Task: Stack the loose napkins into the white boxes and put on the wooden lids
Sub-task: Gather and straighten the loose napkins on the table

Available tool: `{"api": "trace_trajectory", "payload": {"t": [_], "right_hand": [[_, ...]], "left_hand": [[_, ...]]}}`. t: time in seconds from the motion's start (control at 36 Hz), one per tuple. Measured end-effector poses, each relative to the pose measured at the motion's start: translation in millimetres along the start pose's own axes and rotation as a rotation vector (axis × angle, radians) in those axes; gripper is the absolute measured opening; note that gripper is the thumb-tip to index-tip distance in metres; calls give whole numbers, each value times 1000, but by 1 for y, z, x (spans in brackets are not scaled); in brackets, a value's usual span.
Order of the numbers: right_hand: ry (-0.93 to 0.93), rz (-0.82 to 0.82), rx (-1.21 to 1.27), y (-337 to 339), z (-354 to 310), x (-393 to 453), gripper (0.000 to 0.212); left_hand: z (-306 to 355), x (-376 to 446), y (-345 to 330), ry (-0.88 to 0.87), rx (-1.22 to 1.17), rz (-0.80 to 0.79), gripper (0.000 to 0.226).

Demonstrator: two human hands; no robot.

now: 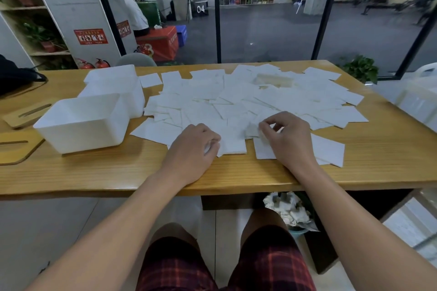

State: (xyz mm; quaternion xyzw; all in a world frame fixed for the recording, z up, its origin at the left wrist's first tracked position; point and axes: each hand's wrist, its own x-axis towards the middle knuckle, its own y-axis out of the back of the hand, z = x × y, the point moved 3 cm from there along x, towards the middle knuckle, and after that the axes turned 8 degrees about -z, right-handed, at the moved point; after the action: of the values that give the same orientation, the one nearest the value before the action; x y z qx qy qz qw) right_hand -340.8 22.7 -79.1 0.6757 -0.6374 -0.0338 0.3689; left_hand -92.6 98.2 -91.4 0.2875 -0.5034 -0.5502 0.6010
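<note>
We are still gathering: the loose napkins [248, 97] lie spread to the right of the nearest white box [82, 123], our left hand [194, 149] curled on a small stack, our right hand [286, 137] pinching one sheet, which next goes onto that stack, wooden lids [16, 149] waiting left of the box.

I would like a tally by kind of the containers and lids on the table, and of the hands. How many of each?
White boxes: 3, the nearest, one behind it, and the farthest.
Wooden lids: 2, one at the table's left front edge and one behind it.
Hands: 2, the left hand and the right hand, both on the loose napkins.
Total: 7.
</note>
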Motion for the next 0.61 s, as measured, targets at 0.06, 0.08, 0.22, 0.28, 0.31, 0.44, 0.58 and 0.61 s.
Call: {"api": "trace_trajectory", "payload": {"t": [0.06,0.08,0.22,0.28,0.31,0.44,0.58,0.61], "right_hand": [[-11,38,57,4,-2,-2,11],[3,43,74,4,-4,-3,12],[166,-44,79,1,-19,-8,10],[235,-86,70,-1,-22,-9,6],[257,-109,75,-1,-22,-10,5],[257,-177,149,0,-25,-13,12],[262,-76,100,1,-21,-11,23],[264,-54,71,1,-20,-11,29]], "left_hand": [[6,2,2,10,33,9,25],[12,4,4,14,29,15,27],[50,19,10,121,-504,-12,41],[61,28,9,177,-689,-28,48],[64,32,9,193,-723,-17,48],[58,40,3,286,-776,67,18],[53,39,5,247,-581,101,13],[53,37,8,209,-546,110,13]]}}
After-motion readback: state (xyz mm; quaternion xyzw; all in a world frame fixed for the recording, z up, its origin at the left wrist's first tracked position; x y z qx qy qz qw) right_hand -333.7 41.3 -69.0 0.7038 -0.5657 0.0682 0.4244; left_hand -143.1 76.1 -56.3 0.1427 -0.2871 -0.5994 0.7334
